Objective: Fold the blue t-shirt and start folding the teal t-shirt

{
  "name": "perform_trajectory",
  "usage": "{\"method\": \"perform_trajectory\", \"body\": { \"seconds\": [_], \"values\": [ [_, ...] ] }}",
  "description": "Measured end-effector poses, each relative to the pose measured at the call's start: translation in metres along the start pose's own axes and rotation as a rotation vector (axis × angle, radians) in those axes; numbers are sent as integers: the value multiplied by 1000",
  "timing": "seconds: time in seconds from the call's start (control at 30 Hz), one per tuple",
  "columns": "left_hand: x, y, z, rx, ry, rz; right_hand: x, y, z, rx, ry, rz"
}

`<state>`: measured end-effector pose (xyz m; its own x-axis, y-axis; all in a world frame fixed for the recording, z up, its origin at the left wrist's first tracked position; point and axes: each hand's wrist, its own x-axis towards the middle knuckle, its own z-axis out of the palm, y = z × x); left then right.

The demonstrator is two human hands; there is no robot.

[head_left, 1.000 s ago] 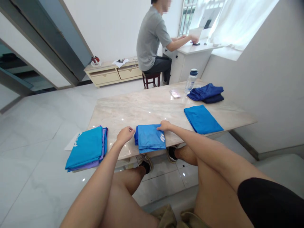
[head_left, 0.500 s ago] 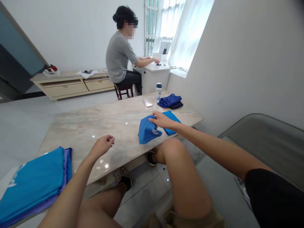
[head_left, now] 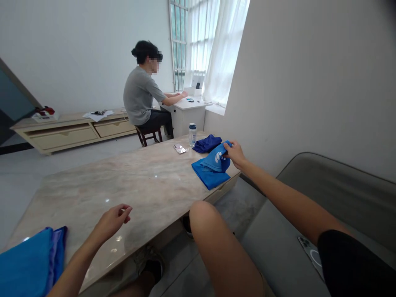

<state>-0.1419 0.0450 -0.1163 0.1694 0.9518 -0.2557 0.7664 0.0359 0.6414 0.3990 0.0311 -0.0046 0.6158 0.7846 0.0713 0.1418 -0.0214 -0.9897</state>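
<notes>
Folded blue cloth (head_left: 216,159): bright blue, white logo facing up, pinched at its right edge by the right hand and held low over the far right part of the table, right above the flat blue cloth.
Right hand (head_left: 235,153): arm stretched well out, fingers closed on the folded cloth's edge; only that one side looks supported, so the free side droops toward the piece below.
Flat blue cloth (head_left: 209,176): lies spread at the table's right edge, near the corner; the held bundle overlaps its far half.
How to do it well: as I judge it, lower the bundle level so the folds do not slide open, square its edges with the piece beneath, and let go only once its weight rests on that piece. Keeping both clear of the table edge would guard against a slip to the floor.
Left hand (head_left: 113,219): empty, fingers loosely curled, hovering over the near edge of the table, well apart from the cloths.
Dark blue garments (head_left: 206,143): a crumpled pile just beyond the held cloth.
Water bottle (head_left: 192,134): upright, just left of that pile.
Phone (head_left: 180,148): flat on the table, near the bottle.
Marble table (head_left: 123,181): pale, glossy top.
Blue stack (head_left: 27,264): folded cloths at the near left corner.
Seated person (head_left: 140,101): at a white desk by the window, hands on the desk.
</notes>
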Motion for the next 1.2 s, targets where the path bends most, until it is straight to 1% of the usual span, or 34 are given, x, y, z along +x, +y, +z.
{"method": "perform_trajectory", "body": {
  "seconds": [0.1, 0.17, 0.2, 0.27, 0.37, 0.43, 0.5, 0.57, 0.63, 0.7, 0.77, 0.8, 0.87, 0.93, 0.97, 1.0, 1.03, 1.1, 1.17, 1.2],
  "values": [
    [-3, 2, 1, -42, -37, -71, 25, 5, 9, 24, 58, -53],
    [-5, 5, 2, -40, -60, -95, 32, 19, 11, 4, 98, -76],
    [-4, 6, 3, -33, -70, -100, 31, 31, 10, -14, 104, -62],
    [-3, 8, 5, -17, -83, -109, 20, 61, 6, -55, 77, 14],
    [-1, 11, 10, 10, -94, -117, -13, 114, -5, -96, -28, 139],
    [1, 13, 13, 21, -107, -111, -34, 143, -11, -119, -92, 201],
    [3, 16, 16, 32, -122, -101, -46, 160, -17, -139, -121, 261],
    [6, 20, 19, 51, -139, -93, -48, 166, -22, -182, -136, 311],
    [10, 24, 22, 78, -155, -80, -43, 165, -26, -357, -168, 323],
    [14, 29, 25, 103, -170, -51, -37, 160, -32, -595, -185, 299],
    [18, 33, 28, 128, -177, -16, -31, 154, -38, -750, -143, 242],
    [20, 35, 29, 142, -178, -1, -28, 151, -40, -801, -114, 175],
    [23, 39, 33, 177, -176, 22, -22, 146, -38, -932, -108, -42],
    [25, 43, 35, 216, -177, 48, -16, 144, -25, -1081, -192, -282],
    [26, 46, 36, 234, -178, 60, -13, 144, -15, -1132, -253, -363],
    [26, 48, 37, 250, -179, 69, -11, 146, -3, -1159, -307, -403],
    [27, 51, 38, 263, -181, 75, -11, 149, 10, -1174, -343, -416],
    [27, 57, 39, 283, -183, 73, -12, 160, 33, -1194, -364, -380],
    [27, 63, 39, 301, -176, 66, -17, 175, 49, -1218, -363, -305],
    [26, 67, 39, 311, -168, 64, -19, 184, 53, -1231, -364, -281]
  ]
}}
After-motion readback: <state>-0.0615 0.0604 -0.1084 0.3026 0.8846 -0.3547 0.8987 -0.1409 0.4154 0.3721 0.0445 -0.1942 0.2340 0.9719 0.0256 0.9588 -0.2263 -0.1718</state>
